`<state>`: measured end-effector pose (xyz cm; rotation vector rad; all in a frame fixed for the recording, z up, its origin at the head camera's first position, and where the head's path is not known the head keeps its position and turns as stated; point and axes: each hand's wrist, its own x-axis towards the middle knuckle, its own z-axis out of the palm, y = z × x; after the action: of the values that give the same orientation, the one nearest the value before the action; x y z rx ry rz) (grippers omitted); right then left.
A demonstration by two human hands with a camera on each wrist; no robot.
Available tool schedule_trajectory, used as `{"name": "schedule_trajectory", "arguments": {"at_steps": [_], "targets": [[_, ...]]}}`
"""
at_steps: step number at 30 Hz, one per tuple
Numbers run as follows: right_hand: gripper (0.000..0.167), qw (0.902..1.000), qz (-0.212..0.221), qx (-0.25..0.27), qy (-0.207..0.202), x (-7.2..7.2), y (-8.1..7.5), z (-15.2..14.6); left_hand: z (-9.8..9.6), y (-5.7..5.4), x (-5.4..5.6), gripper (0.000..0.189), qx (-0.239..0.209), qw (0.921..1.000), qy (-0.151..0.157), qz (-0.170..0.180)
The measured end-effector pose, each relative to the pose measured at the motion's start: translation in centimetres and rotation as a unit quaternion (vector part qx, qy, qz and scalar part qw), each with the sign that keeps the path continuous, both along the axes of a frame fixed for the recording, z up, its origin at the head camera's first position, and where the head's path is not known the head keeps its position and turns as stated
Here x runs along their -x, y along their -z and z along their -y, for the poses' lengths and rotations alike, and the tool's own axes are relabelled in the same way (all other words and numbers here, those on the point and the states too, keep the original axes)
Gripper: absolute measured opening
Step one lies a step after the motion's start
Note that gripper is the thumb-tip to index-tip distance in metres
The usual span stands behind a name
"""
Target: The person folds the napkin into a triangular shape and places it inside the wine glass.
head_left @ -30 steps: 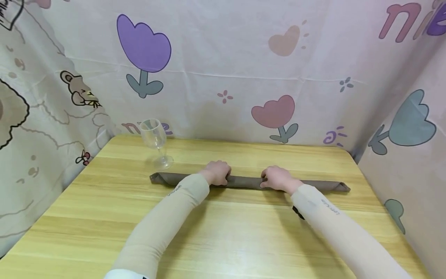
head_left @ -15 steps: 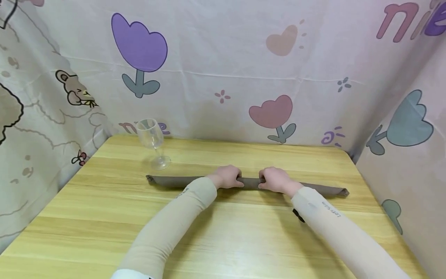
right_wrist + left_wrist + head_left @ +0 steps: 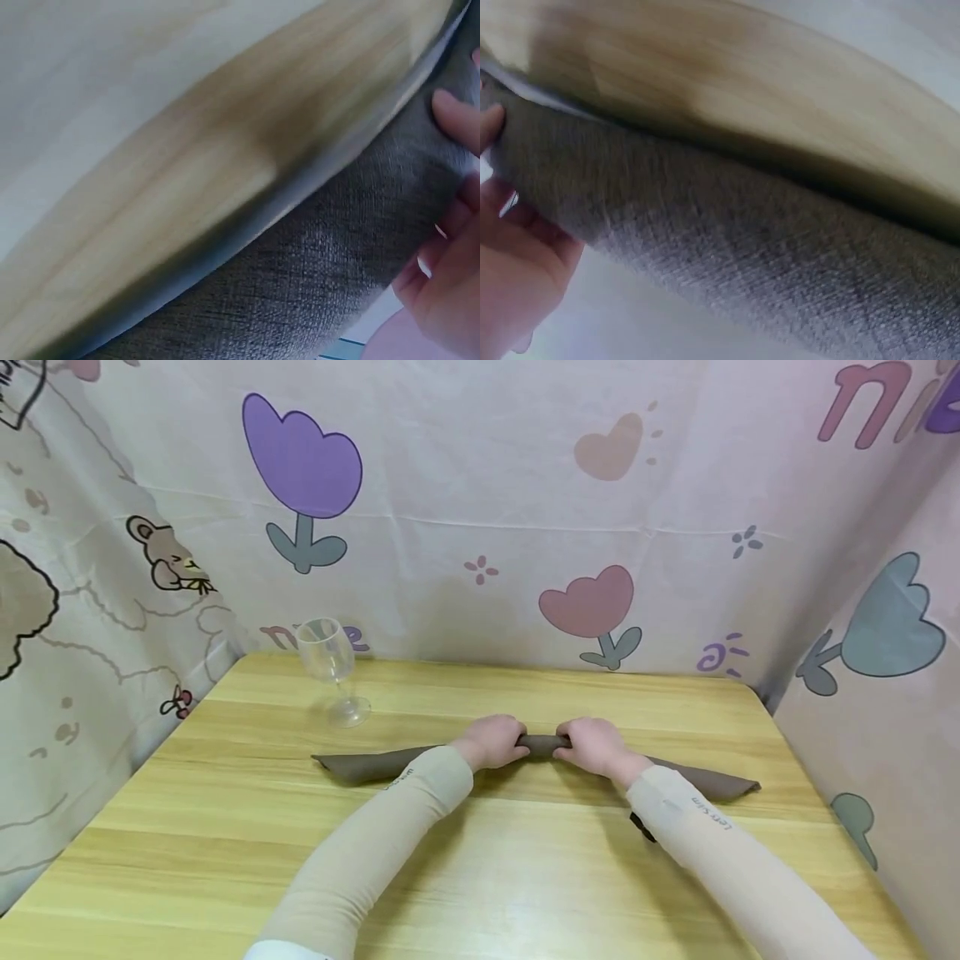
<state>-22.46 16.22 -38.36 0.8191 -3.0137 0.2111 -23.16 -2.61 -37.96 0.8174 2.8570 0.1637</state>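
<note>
A long roll of grey-brown woven cloth (image 3: 543, 746) runs from side to side across the table. My left hand (image 3: 497, 741) grips it just left of its middle, thumb on the near side and fingers over the far side. Close by on the other side, my right hand (image 3: 594, 745) grips it the same way, and a short stretch of roll shows between the hands. Both ends of the cloth droop lower than the middle. In the left wrist view, the thumb and fingers pinch the cloth (image 3: 727, 217). The right wrist view shows the cloth (image 3: 300, 262) between thumb and fingers too.
A clear stemmed glass (image 3: 327, 652) stands upright at the back left, behind the cloth's left end. The wood-grain table (image 3: 510, 877) ends at a printed curtain (image 3: 450, 527) that hangs behind it and along both sides.
My left hand has slid right along the roll, closer to the right hand. The middle of the cloth has risen a little, and its ends have sagged and flattened.
</note>
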Motion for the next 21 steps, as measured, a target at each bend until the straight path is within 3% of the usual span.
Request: {"name": "schedule_trajectory", "arguments": {"at_steps": [9,21], "targets": [[0.018,0.9966,-0.069,-0.005,0.046,0.1,-0.9,0.3,-0.9,-0.3,0.3,0.022,-0.025,0.9945,-0.038,-0.094],[0.021,0.9902,-0.098,0.037,0.093,0.4,-1.5,0.6,-1.3,-0.9,0.1,0.020,-0.060,0.9838,-0.066,-0.156]]}}
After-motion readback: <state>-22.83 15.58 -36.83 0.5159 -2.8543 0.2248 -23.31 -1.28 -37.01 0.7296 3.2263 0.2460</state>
